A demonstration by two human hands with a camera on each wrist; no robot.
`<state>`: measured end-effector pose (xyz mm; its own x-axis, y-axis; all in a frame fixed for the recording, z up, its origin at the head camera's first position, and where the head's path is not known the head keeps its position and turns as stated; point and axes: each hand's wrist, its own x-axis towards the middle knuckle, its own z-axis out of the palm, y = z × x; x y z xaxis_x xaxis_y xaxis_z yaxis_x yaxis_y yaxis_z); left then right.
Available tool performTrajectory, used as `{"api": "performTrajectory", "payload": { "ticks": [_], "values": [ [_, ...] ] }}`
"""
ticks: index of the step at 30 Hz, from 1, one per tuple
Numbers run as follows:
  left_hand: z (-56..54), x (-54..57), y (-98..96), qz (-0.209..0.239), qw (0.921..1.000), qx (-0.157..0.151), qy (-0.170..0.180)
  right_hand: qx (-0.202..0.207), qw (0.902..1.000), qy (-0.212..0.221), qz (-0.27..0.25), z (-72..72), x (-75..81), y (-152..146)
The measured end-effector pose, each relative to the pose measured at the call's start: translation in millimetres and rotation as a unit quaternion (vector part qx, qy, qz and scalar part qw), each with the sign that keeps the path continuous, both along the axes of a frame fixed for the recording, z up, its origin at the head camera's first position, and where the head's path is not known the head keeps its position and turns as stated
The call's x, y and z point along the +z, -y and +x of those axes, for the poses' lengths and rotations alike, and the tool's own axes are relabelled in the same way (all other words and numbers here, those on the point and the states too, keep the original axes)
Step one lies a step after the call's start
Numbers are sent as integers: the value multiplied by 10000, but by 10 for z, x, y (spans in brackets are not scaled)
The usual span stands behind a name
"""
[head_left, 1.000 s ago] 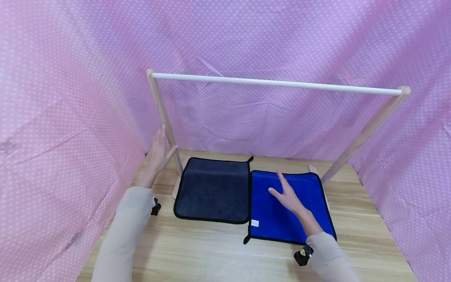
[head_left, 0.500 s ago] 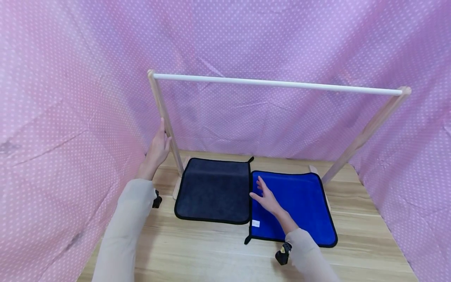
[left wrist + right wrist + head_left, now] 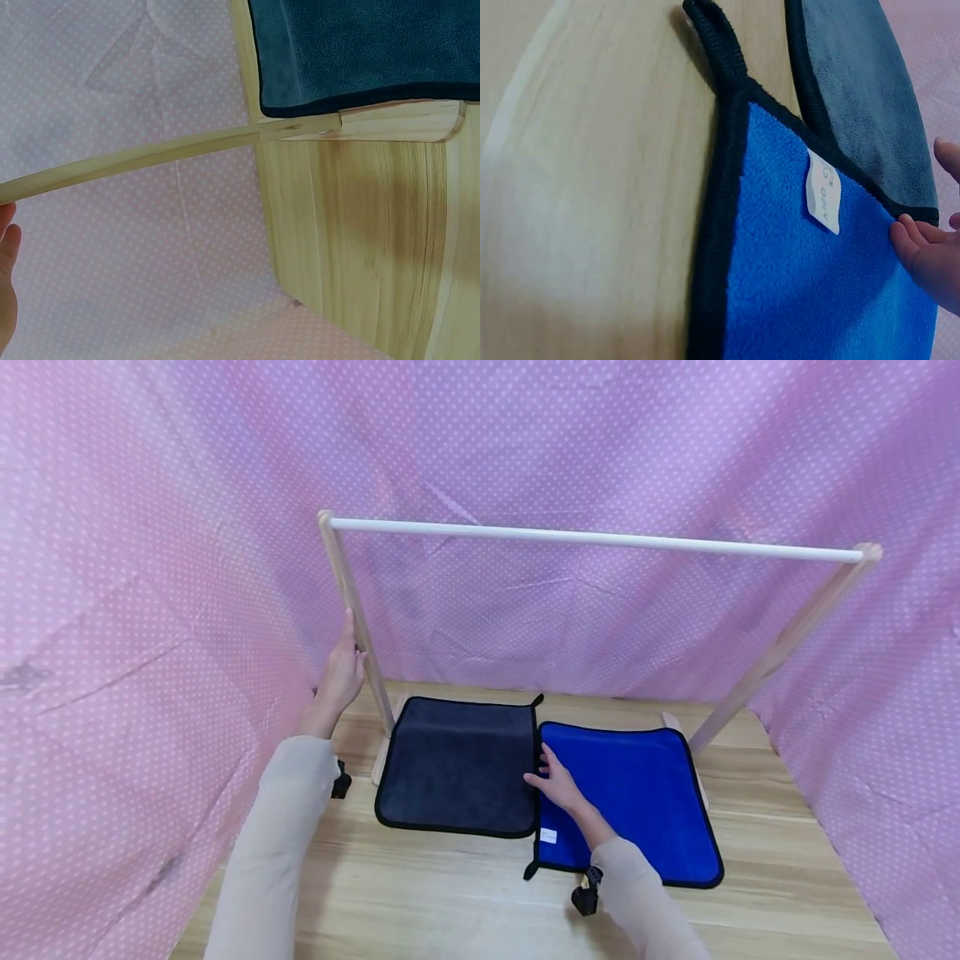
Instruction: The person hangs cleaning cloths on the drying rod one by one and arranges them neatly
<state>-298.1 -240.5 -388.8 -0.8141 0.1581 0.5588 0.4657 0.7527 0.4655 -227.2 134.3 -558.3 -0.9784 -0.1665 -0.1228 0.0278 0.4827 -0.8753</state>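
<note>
My left hand (image 3: 341,677) is at the left wooden post (image 3: 351,589) of a rack, its index finger stretched up along it. The left wrist view shows fingertips (image 3: 9,232) touching the post from below; the rest of the hand is out of frame. A blue cloth (image 3: 630,802) with black edging and a white label (image 3: 823,191) lies flat on the table. At its left edge is my right hand (image 3: 561,789), fingertips touching the cloth and thumb held apart, with nothing pinched. Beside it lies a dark grey cloth (image 3: 457,768), its right border meeting the blue one.
A white rod (image 3: 592,537) joins the left post to the right post (image 3: 787,647) above the cloths. Pink dotted fabric (image 3: 150,568) hangs around the back and sides. The wooden tabletop (image 3: 420,893) extends in front. Each cloth has a black corner loop (image 3: 531,870).
My right hand has moved left across the blue cloth to its left edge and lowered. My left hand has shifted slightly up against the post. The cloths and rack stay put.
</note>
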Motion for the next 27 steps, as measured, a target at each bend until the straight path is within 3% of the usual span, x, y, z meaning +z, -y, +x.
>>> {"api": "performTrajectory", "payload": {
  "ticks": [10,22,27],
  "values": [
    [-32,-2,-15,105,9997,176,149,-176,9991,-357,133,-95,44,68],
    [-79,6,3,172,9995,208,174,-247,9995,34,173,-127,23,180],
    [-106,-11,7,189,9995,222,143,-303,9991,305,-52,-166,7,206]
  ]
}}
